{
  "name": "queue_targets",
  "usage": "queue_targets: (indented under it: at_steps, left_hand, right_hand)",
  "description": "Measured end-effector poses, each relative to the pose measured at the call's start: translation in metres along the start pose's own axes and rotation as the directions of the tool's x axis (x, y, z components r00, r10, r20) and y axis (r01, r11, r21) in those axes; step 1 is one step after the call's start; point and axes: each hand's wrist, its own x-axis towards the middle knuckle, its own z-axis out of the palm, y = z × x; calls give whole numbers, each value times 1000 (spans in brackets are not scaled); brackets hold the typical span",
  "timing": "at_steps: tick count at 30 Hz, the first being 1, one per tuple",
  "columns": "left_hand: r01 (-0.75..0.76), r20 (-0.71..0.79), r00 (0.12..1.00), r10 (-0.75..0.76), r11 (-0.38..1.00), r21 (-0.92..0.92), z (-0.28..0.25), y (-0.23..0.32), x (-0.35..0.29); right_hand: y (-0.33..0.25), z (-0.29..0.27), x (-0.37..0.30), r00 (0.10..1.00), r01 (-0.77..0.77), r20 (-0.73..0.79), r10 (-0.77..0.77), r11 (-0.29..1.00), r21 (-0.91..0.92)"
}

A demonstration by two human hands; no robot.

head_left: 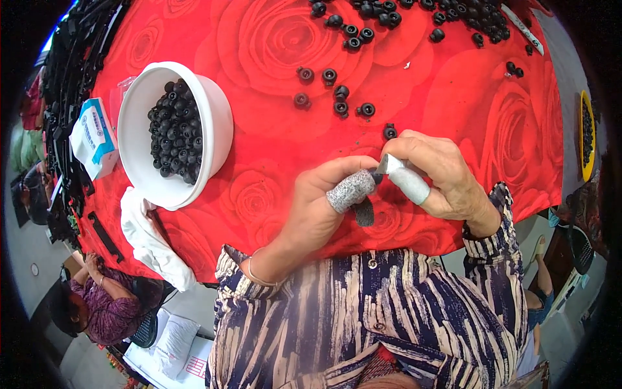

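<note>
My left hand (317,201) pinches a small black round part (377,177), mostly hidden by the fingers. A speckled grey wrap covers the left thumb, and a dark grey finger of fabric (364,212) shows just below it. My right hand (447,175) is closed around a small metal blade (389,163), whose edge meets the black part. Pale wrapping covers the right thumb. Right above the hands, one loose black part (389,131) lies on the red cloth. Several similar parts (341,93) are scattered farther up.
A white bowl (220,123) with many black parts stands on the left. Beside it are a white-and-blue packet (94,139), a white cloth (146,240) and black strips (81,78). A pile of black parts (473,13) lies at the far right. A person (110,305) sits lower left.
</note>
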Motion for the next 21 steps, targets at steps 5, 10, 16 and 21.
queue_targets:
  at_steps: [5,10,16,21]
  left_hand:
    - [29,62,998,-15,975,-221,-3,-1,0]
    - [45,51,998,-33,966,-256,-2,-3,0]
    - [108,102,992,-75,922,-371,-1,-3,2]
    - [145,92,989,-117,904,-402,0,-4,2]
  right_hand:
    - [5,3,-2,999,37,-22,-36,999,29]
    - [6,3,-2,999,47,-14,-46,999,24]
    - [8,4,-1,998,55,-3,-55,998,16]
    - [11,2,-1,998,66,5,-66,998,10]
